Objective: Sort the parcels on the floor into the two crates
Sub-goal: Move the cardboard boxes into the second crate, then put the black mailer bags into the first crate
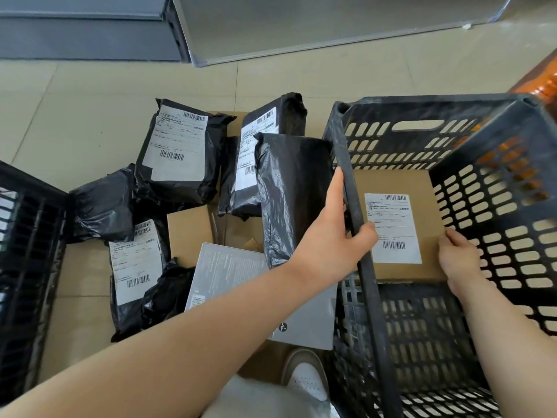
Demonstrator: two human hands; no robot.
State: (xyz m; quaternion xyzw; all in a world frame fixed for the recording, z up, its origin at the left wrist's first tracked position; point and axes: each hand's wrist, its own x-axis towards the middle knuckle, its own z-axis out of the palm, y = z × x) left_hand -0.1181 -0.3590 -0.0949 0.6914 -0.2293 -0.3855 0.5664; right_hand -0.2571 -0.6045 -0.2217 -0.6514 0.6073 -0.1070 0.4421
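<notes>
Several black-bagged parcels — beside right crate

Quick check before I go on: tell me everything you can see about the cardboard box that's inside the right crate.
The cardboard box is plain brown and flat, its broad top face turned up to the camera. A white shipping label with two barcodes and small print covers much of that face. It sits inside the black slotted right crate, toward its far end. The right hand holds its near right corner. The left hand grips the crate's left rim, thumb lying over the box's left edge. Whether it rests on the crate floor is unclear.
</notes>
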